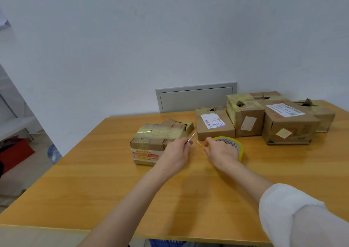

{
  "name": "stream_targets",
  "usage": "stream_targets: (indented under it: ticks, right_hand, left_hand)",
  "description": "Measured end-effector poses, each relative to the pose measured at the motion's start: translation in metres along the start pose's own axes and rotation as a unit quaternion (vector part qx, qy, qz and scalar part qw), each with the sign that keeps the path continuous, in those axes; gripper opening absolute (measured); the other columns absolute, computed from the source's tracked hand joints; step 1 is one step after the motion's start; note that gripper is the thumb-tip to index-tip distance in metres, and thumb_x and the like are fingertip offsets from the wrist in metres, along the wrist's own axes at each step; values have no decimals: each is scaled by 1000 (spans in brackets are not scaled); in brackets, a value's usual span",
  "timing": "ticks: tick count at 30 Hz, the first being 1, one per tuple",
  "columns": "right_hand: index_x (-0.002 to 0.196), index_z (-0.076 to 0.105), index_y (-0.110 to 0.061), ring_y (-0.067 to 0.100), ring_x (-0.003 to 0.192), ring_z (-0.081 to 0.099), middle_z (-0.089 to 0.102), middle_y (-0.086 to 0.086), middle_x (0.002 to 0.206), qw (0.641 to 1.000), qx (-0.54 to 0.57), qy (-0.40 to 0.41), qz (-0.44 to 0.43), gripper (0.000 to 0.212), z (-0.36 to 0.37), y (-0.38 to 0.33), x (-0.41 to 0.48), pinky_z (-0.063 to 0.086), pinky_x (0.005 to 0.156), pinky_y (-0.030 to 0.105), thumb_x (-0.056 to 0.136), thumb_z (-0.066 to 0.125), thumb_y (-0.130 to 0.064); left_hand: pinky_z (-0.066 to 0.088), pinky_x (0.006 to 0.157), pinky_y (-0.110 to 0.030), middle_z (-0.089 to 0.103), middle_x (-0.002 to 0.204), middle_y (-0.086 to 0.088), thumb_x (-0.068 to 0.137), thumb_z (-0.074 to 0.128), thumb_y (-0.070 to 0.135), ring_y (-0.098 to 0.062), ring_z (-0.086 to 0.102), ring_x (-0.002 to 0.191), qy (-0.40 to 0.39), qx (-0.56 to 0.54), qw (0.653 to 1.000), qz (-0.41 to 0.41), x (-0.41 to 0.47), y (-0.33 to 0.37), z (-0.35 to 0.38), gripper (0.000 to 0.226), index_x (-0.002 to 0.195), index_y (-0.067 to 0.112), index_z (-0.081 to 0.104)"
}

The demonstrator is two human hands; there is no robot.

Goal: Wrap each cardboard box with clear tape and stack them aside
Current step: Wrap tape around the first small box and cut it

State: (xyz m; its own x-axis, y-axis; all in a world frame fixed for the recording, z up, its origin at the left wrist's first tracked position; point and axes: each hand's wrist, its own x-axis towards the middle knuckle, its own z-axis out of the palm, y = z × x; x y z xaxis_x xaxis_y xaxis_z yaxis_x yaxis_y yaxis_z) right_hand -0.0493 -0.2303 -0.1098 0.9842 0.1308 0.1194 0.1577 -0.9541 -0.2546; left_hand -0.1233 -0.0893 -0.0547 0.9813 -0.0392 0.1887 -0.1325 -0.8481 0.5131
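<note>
A low cardboard box (151, 142) partly wound in yellowish clear tape lies on the wooden table (105, 180). My left hand (176, 152) rests against its right side and pinches a thin blade-like tool (191, 138). My right hand (221, 151) lies over a tape roll (238, 146) with a yellow rim, finger and thumb pinched near a thin strand of tape (198, 143) between the hands. Several more cardboard boxes stand at the back right: a flat labelled box (214, 127), a taller taped box (245, 117) and a big labelled box (289, 126).
Two further boxes (321, 112) sit behind the big one near the table's right edge. A grey wall panel (196, 97) is behind the table. Left of the table lie a red object (15, 154) and a water bottle (53, 152) on the floor.
</note>
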Motion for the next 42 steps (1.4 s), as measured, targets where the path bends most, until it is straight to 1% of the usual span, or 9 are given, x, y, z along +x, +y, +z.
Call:
stream_targets:
  ticks: [2,3,5,8,13,21,30,36,42]
  right_hand:
    - [118,47,-26,27,92,59,65,5,109,1000,-2,-5,1,26,2,0,1,40,65,32,103,34,-41]
    - [118,47,-26,27,91,59,65,5,108,1000,-4,-6,2,26,3,-1,2,40,65,32,103,33,-42]
    - [118,47,-27,26,91,59,65,5,107,1000,-6,-4,6,26,2,-1,2,42,66,32,103,32,-41]
    - [118,49,-28,27,94,60,65,5,108,1000,-1,-1,14,25,2,-3,2,42,68,32,103,31,-40]
    - [117,52,-27,27,93,59,64,4,108,999,10,9,30,29,2,-5,3,39,65,31,103,33,-44]
    - [118,56,-27,27,96,59,64,3,111,998,33,23,41,31,2,-6,5,40,66,30,103,34,-43]
    - [118,57,-27,28,96,59,64,4,111,998,35,32,39,31,2,-5,6,41,66,31,102,35,-42]
    - [116,58,-27,29,97,60,65,4,110,998,31,34,35,31,2,-5,7,40,66,31,102,36,-43]
    - [118,58,-27,28,96,60,65,3,110,998,30,38,29,32,4,-4,7,41,65,31,102,34,-41]
  left_hand:
    - [50,74,-39,68,86,-4,103,35,24,-25,61,80,17,13,1000,-9,-9,-7,10,25,101,15,58]
    - [51,74,-42,69,83,-3,102,34,26,-26,63,79,20,38,999,-18,-11,-11,16,23,103,16,55]
    - [52,73,-44,70,88,-5,103,34,28,-28,64,83,20,83,995,-46,-12,-14,24,21,112,14,47]
    - [47,66,-38,66,99,-9,103,33,22,-30,61,89,22,116,990,-76,-9,-10,30,19,111,11,46]
    - [43,71,-37,62,105,-11,98,36,13,-33,59,95,50,152,987,-36,0,-3,37,22,111,8,52]
    - [50,73,-39,65,107,-10,97,37,7,-30,61,95,84,104,991,-14,-3,-12,46,36,131,11,49]
    - [46,70,-34,64,109,-10,96,38,3,-29,61,97,83,117,989,-24,-6,-13,46,36,130,11,49]
    - [46,72,-36,64,109,-11,96,37,1,-31,61,98,74,121,990,-25,-2,-10,49,37,130,10,50]
    - [44,73,-33,62,114,-9,95,38,1,-28,59,101,82,117,989,-37,-5,-12,47,39,132,11,47]
